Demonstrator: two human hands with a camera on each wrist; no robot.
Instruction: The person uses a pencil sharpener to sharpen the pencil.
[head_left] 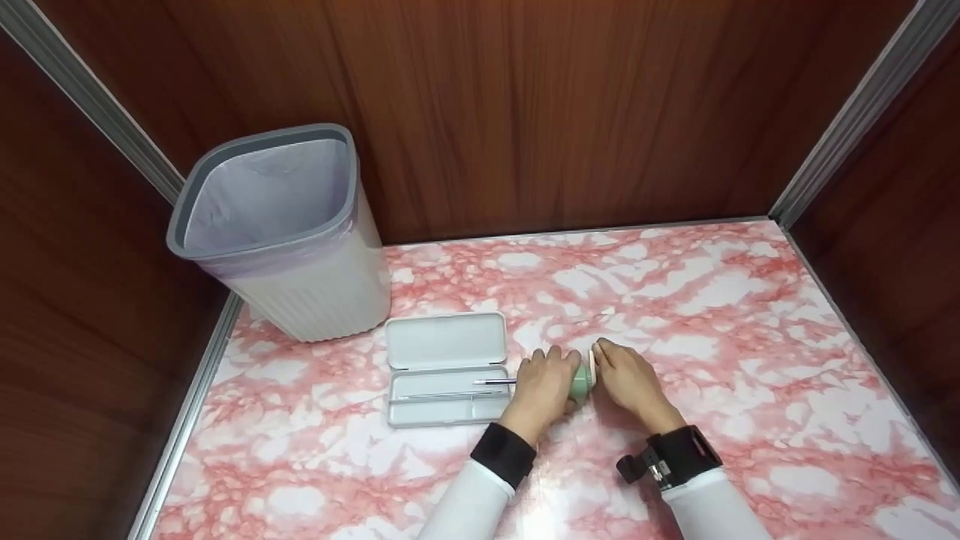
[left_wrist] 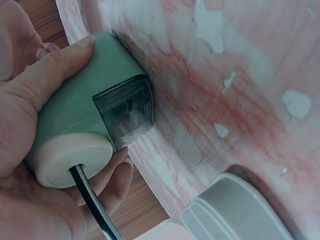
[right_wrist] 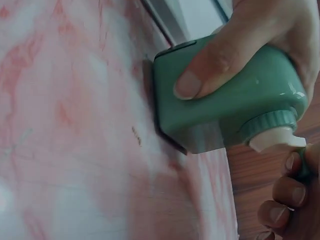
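Observation:
A green crank pencil sharpener (head_left: 580, 382) is on the table, gripped by my left hand (head_left: 544, 386) with the thumb along its side. Its dark see-through shavings drawer (left_wrist: 125, 112) shows in the left wrist view. A dark pencil (left_wrist: 92, 200) sticks out of the hole in the sharpener's pale round front (left_wrist: 55, 167). In the head view the pencil's outer end reaches left over the case. On the opposite side, my right hand (head_left: 630, 379) pinches the green knob (right_wrist: 304, 167) of the white crank (right_wrist: 275, 139), fingers curled.
Left of the hands lies an opened grey pencil case (head_left: 448, 341), its lid folded back and a thin rod-like item (head_left: 442, 395) inside. A lined waste bin (head_left: 322, 292) stands at the back left. Wooden panels (head_left: 465, 112) enclose the red-and-white marbled table (head_left: 750, 337).

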